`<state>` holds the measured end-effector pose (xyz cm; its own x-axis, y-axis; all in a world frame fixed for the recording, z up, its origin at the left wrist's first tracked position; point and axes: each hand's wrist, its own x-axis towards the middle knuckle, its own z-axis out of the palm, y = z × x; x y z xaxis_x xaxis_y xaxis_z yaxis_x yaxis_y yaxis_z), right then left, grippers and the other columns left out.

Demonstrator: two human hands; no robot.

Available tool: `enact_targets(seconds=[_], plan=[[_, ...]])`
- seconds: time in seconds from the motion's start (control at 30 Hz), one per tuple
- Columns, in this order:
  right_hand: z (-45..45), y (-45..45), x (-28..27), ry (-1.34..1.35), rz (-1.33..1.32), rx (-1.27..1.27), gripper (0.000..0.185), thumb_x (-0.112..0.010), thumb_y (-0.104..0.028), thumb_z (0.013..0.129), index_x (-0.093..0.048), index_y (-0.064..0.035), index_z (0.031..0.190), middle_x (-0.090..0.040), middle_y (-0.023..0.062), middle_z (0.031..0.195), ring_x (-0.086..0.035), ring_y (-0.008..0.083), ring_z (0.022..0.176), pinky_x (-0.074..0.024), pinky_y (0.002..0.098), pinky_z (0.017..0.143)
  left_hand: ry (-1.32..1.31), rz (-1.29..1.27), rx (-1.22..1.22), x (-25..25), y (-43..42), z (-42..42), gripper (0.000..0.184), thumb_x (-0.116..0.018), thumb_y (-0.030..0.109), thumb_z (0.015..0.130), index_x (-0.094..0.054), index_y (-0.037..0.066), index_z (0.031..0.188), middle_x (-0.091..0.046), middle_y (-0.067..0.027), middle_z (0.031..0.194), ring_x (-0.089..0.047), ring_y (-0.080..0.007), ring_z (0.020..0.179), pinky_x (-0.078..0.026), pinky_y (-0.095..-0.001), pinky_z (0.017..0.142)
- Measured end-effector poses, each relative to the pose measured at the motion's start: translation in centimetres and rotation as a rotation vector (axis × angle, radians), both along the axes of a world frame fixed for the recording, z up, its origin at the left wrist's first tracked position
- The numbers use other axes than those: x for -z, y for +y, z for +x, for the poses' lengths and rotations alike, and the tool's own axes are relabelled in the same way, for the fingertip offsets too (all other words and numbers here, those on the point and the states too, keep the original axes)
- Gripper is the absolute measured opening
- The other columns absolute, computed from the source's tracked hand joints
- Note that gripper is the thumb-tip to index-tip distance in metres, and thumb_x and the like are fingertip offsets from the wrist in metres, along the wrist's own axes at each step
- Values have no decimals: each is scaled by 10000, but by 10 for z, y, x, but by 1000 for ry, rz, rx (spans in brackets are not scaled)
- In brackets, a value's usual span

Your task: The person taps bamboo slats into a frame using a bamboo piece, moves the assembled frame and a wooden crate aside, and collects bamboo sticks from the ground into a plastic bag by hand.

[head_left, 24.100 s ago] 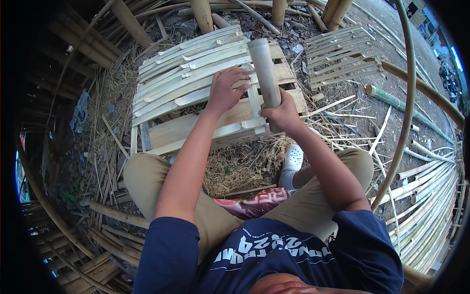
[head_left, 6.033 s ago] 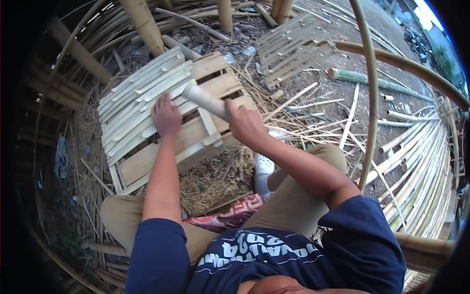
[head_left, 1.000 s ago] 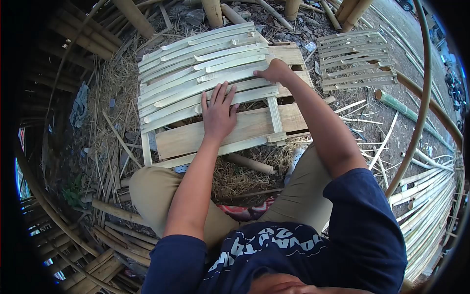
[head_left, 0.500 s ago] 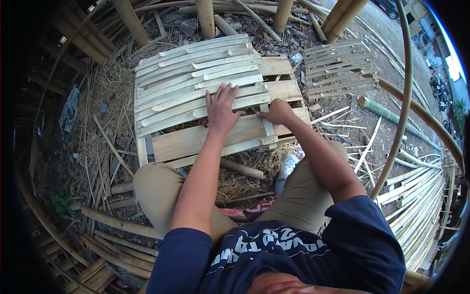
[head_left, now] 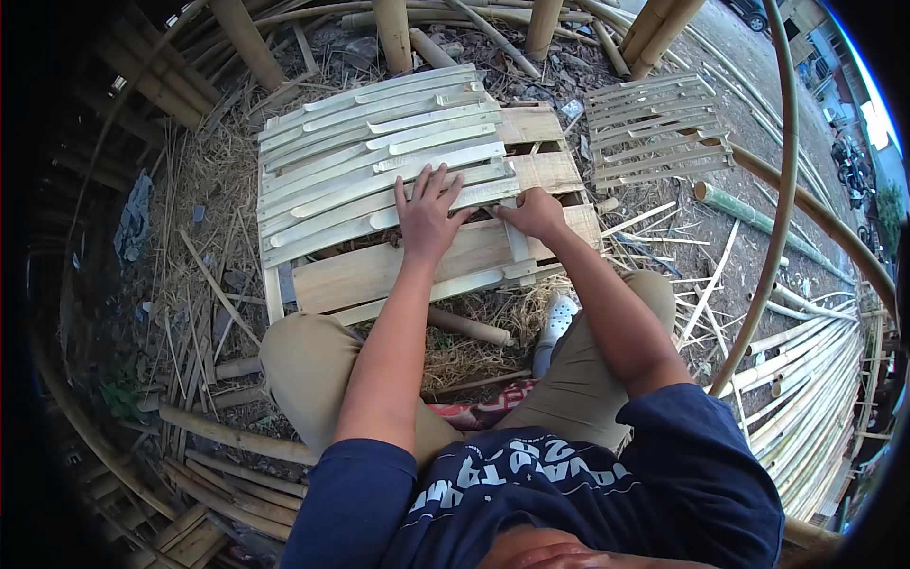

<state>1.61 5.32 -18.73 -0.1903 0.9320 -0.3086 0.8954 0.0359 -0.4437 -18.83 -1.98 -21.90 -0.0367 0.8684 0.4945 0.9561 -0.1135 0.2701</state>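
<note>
Trouble sat near the right end

The slatted panel (head_left: 379,156) lay across wide wooden boards (head_left: 542,174), before the seated person's knees. The left hand (head_left: 428,223) rested palm down on the lower slats, its fingers spread and closed on nothing. The right hand (head_left: 536,213) was half curled at the right end of the lowest slat (head_left: 327,237) in the upper group, beside the crosspiece (head_left: 519,248) — whether thumb and forefinger pinched anything, one could not tell.

The slat looked bowed, so uneven pressure from the flat palm might have skewed it and spoiled its spacing. A sideways push at the narrow crosspiece could have shifted the joint, since no fastening was clear there. Fingers so near the gap risked a nip or a splinter if a strip sprang. The boards stood over loose straw (head_left: 455,365) — uneven footing that might have let everything rock under a hard press.
</note>
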Motion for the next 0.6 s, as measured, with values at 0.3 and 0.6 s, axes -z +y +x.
enact_targets(seconds=[0.3, 0.6], plan=[[-2, -11, 7, 18, 135, 35, 483, -775, -509, 766, -696, -34, 723, -724, 187, 781, -726, 351, 772, -569, 446, 716, 8, 20, 11, -5, 0, 1, 529, -730, 526, 840, -705, 251, 1292, -581, -57, 1451, -460, -275, 1398, -197, -606, 1194], [-4, -8, 11, 94, 168, -7, 456, -777, -443, 770, -690, 4, 748, -710, 227, 796, -715, 385, 805, -566, 464, 759, 40, 43, 1, -7, 1, -2, 519, -732, 521, 845, -702, 256, 1291, -587, -64, 1441, -467, -269, 1393, -206, -627, 1185]])
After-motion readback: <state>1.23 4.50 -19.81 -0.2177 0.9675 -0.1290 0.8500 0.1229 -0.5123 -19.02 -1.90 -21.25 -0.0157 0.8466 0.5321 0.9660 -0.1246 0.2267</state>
